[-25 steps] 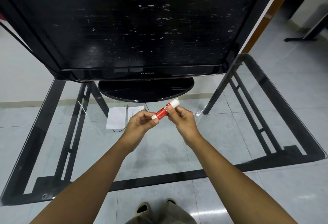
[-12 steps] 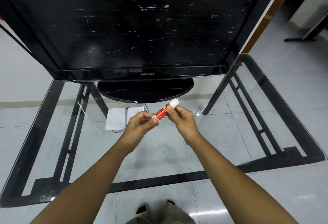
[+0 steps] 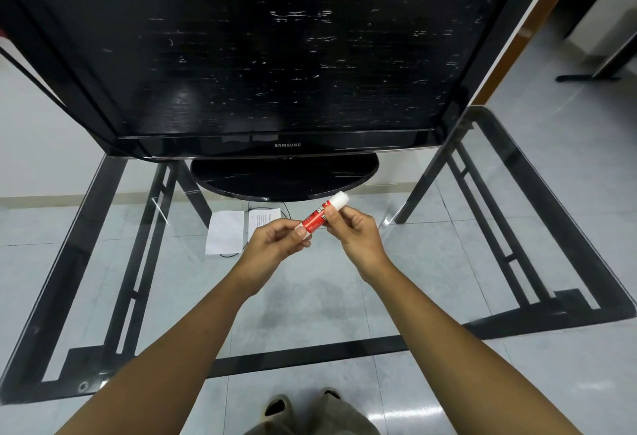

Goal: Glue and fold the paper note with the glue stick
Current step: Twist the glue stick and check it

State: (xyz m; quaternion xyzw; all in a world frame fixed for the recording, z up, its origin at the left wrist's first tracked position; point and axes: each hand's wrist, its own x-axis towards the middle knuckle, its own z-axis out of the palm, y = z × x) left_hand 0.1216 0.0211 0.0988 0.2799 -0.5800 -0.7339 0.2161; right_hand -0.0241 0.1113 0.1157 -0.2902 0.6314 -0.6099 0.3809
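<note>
Glue stick [image 3: 319,217] held over the bench [image 3: 448,262]: left hand [image 3: 275,245] fingers pinch its base, right hand [image 3: 356,231] fingers clamp the barrel below the cap [image 3: 339,199]. Likely light, stiff, smooth; grip the barrel. Note [image 3: 225,236], flimsy, lies flat beyond the left hand.

Glue stick [image 3: 315,219]: tilts a touch steeper, white end rising just beyond the right hand's [image 3: 358,238] pinch.
Left hand [image 3: 272,245]: pinch sits marginally lower.

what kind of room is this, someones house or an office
Probably a room in a home, perhaps a living room, though I can't be sure: a large flat-screen television stands on a glass-topped table over a pale tiled floor.
</note>
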